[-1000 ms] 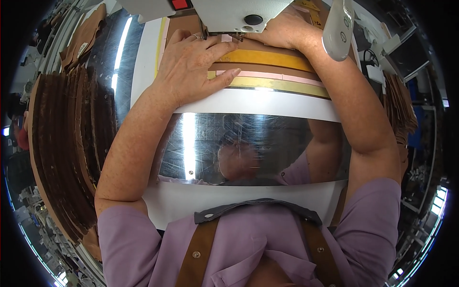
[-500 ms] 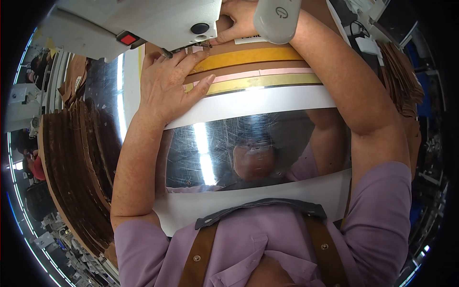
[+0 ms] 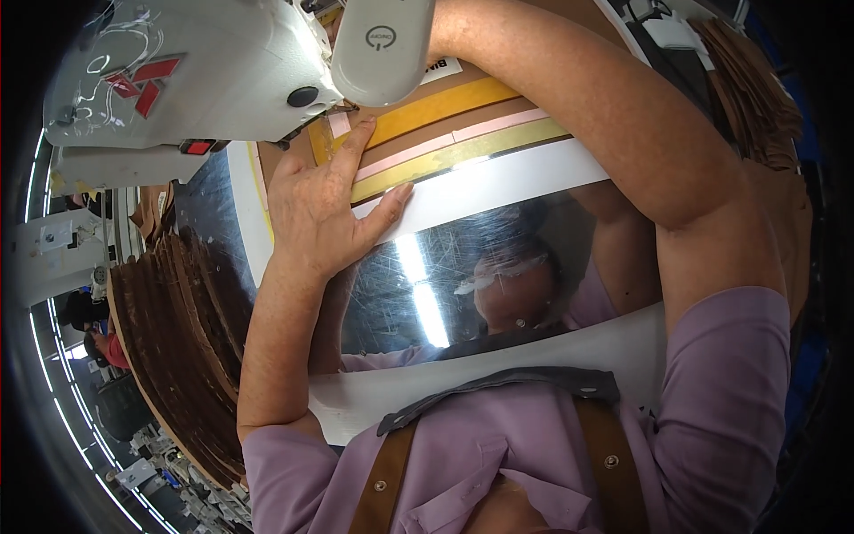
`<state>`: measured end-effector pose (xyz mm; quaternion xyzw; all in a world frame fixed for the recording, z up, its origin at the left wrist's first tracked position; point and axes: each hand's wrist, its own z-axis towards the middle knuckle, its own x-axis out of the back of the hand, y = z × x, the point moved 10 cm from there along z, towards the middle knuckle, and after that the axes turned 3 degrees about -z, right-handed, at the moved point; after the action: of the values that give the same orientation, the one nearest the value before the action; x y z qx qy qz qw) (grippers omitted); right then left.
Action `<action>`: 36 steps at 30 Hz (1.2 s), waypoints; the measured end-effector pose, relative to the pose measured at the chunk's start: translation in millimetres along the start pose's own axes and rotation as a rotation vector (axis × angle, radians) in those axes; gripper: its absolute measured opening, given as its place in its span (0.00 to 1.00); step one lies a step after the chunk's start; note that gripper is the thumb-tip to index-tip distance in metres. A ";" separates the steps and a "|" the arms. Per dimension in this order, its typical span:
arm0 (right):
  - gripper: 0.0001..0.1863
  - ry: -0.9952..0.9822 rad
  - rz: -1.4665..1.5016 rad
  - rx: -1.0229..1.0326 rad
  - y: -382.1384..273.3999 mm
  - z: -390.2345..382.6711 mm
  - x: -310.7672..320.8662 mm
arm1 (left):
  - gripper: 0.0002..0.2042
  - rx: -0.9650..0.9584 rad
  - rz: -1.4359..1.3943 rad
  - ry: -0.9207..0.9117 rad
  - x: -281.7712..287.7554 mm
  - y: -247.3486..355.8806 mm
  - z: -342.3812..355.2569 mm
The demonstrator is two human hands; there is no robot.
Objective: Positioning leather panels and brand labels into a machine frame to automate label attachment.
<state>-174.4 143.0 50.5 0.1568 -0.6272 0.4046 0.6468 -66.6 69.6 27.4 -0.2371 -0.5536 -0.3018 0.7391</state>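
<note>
My left hand (image 3: pixel 322 214) lies flat, fingers spread, on a brown panel (image 3: pixel 445 126). Its index finger points at a small pale pink tab (image 3: pixel 339 124) under the white sewing machine head (image 3: pixel 205 80). Across the panel run an orange-yellow strip (image 3: pixel 445 102), a thin pink strip (image 3: pixel 498 126) and a pale yellow strip (image 3: pixel 471 156). The left thumb reaches past the pale yellow strip onto a white sheet (image 3: pixel 516 169). My right arm bends over the panel's far side; its hand (image 3: pixel 442 36) is mostly hidden behind a rounded grey-white lobe (image 3: pixel 378 62) of the machine.
A scratched, mirror-like metal plate (image 3: pixel 463 276) lies between the panel and my body. Dark brown pieces (image 3: pixel 178 347) stand stacked on edge at the left. More brown sheets (image 3: pixel 743 80) are piled at the far right, beside a small white box (image 3: pixel 676 34).
The whole view has shifted and turned, so the machine head shows more at left. My right fingers, partly seen before near the needle area, are now hidden. The left hand stays on the panel.
</note>
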 end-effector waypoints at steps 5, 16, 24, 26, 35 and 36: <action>0.28 0.074 -0.013 -0.016 -4.2 -9.5 13.8 | 0.33 0.051 -0.025 0.066 -1.8 -6.6 2.5; 0.35 0.149 -0.265 -0.027 28.0 -6.8 -10.4 | 0.37 0.107 0.010 0.010 -13.9 8.4 7.9; 0.41 0.092 -0.234 0.070 25.4 8.4 -23.4 | 0.38 0.164 -0.030 0.000 -19.7 3.1 10.1; 0.38 0.004 -0.032 -0.066 11.4 1.1 -8.7 | 0.39 0.202 -0.047 0.012 -20.6 -2.3 7.4; 0.30 0.011 -0.151 0.055 4.5 14.3 -18.4 | 0.39 0.158 -0.122 0.013 -24.7 0.5 8.5; 0.30 0.029 -0.151 0.067 8.6 15.7 -21.1 | 0.39 0.155 -0.117 0.006 -25.4 1.2 8.9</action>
<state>-189.0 130.3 30.7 0.2195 -0.5902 0.3776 0.6788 -76.9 81.3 5.5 -0.1459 -0.5860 -0.3014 0.7379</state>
